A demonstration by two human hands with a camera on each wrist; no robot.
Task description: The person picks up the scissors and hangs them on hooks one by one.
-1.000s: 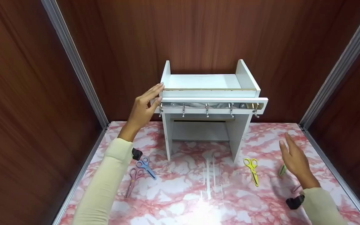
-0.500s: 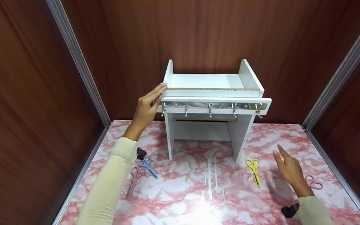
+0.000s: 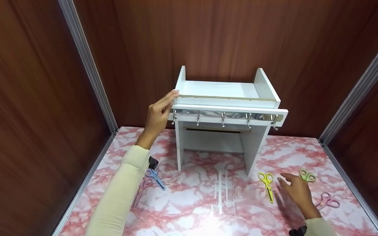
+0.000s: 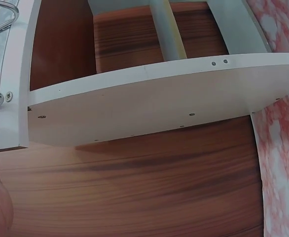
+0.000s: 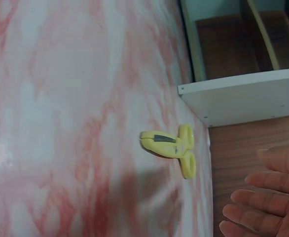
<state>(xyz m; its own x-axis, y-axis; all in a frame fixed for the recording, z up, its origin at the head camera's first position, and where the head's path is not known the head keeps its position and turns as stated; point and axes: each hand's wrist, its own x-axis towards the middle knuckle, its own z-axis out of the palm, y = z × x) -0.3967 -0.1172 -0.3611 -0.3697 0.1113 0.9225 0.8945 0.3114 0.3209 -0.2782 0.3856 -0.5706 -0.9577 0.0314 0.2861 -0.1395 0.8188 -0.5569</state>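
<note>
In the head view, my left hand rests its outstretched fingers on the left side of a white shelf unit. The thumb lies near the left end of its hook rail. Only a sliver of that hand shows in the left wrist view, below the rail's end. My right hand hovers with loosely bent fingers, holding nothing. Just left of it lie yellow scissors, blades toward me. Green scissors, partly hidden by this hand, lie behind it. Pink scissors are at its right, their blades partly covered by the wrist.
Blue scissors and a second pink pair lie beside my left forearm, partly covered. The marbled red-and-white tabletop is bounded by brown wood-grain walls with metal corner posts.
My right hand has come down and to the left, closer to the yellow scissors, uncovering the green and right-hand pink scissors. The left hand stays at the shelf unit. The head view has shifted slightly.
</note>
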